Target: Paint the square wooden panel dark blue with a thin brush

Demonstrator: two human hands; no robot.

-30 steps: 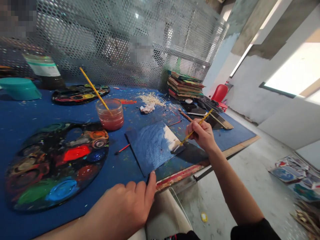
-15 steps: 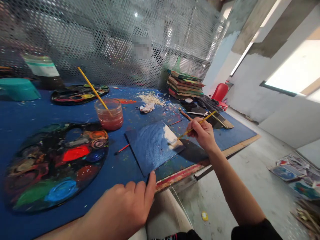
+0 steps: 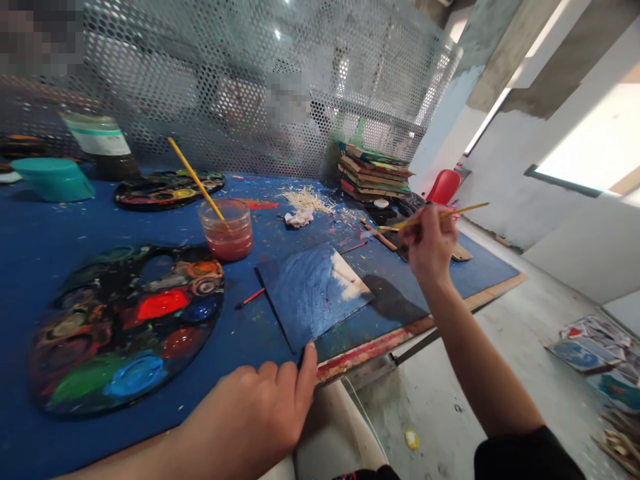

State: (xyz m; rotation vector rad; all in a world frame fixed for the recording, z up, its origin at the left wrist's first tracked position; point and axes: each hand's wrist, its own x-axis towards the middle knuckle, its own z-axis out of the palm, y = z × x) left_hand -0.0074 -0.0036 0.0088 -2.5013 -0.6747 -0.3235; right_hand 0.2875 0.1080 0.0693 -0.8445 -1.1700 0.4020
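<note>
My right hand point(image 3: 429, 241) is raised above the right side of the table, fingers closed on a thin yellow-handled paintbrush point(image 3: 465, 209) held nearly level, off the surface. Below and left of it lies a small square board point(image 3: 313, 292) painted dark blue, with an unpainted pale patch at its far right corner. My left hand point(image 3: 255, 417) rests at the table's near edge, its fingers curled, with a fingertip pressed on the board's near corner. A large round palette point(image 3: 125, 323) smeared with red, blue and green paint lies to the left.
A plastic cup of reddish water point(image 3: 226, 229) holds a second yellow brush. Behind it sit another palette point(image 3: 167, 189), a teal bowl point(image 3: 53, 179), a stack of painted boards point(image 3: 374, 172) and a perforated metal screen. Phones lie at the right edge. Paintings lie on the floor.
My right hand has lifted the brush off the board's pale corner and moved up and to the right. My left hand has stayed on the board's near corner.
</note>
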